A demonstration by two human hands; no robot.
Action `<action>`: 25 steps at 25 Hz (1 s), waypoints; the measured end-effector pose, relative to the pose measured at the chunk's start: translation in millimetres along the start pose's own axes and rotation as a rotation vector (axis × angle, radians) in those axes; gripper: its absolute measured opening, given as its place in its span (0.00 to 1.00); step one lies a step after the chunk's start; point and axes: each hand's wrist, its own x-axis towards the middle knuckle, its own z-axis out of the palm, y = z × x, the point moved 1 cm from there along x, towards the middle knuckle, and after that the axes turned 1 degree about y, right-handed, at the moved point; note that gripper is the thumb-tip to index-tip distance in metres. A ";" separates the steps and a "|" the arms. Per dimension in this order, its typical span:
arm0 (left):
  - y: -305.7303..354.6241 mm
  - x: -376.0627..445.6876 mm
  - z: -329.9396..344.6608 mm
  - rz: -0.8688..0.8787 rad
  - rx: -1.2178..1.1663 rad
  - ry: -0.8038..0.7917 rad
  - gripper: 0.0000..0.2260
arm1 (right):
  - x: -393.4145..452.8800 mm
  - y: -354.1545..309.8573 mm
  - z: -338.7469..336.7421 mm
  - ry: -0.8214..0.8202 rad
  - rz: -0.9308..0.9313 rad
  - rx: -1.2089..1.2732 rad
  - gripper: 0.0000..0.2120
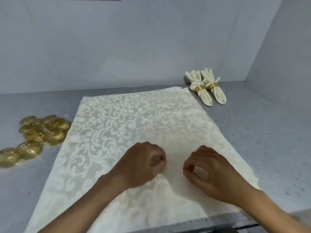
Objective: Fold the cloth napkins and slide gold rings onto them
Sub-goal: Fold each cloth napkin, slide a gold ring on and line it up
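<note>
A cream damask napkin (134, 118) lies spread flat on the grey table, on top of a stack of like napkins. My left hand (143, 163) rests near its middle with the fingers curled and pinches the cloth, which puckers beneath it. My right hand (212, 172) sits beside it, thumb and fingers curled together on the cloth. Several gold rings (42, 132) lie in a heap on the table to the left. Two folded napkins (207, 86), each with a gold ring round it, lie at the back right.
The grey speckled table (260, 132) meets a pale wall at the back and on the right. The table's front edge runs along the bottom right of the view.
</note>
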 end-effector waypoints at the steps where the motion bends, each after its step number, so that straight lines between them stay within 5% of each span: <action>1: 0.4 -41.6 -8.2 0.004 -0.048 -0.057 0.11 | -14.1 -12.2 4.5 -0.059 -0.047 0.023 0.07; 4: -7.1 -114.7 -18.7 -0.017 -0.091 -0.139 0.22 | -28.3 -27.7 17.8 -0.134 -0.063 0.031 0.16; 12: -6.7 -118.0 -31.1 -0.178 -0.224 -0.109 0.06 | -21.3 -30.5 15.9 -0.117 -0.038 0.107 0.17; 16: -0.2 -116.1 -29.9 -0.155 -0.008 -0.149 0.16 | -19.2 -31.0 12.9 -0.075 -0.032 0.047 0.16; 20: -2.0 -116.1 -30.1 -0.143 -0.036 -0.092 0.09 | -17.2 -34.7 8.6 -0.128 -0.012 0.070 0.20; 25: -1.5 -115.6 -36.3 -0.175 -0.067 -0.055 0.09 | -16.6 -32.6 10.2 -0.080 -0.009 0.093 0.08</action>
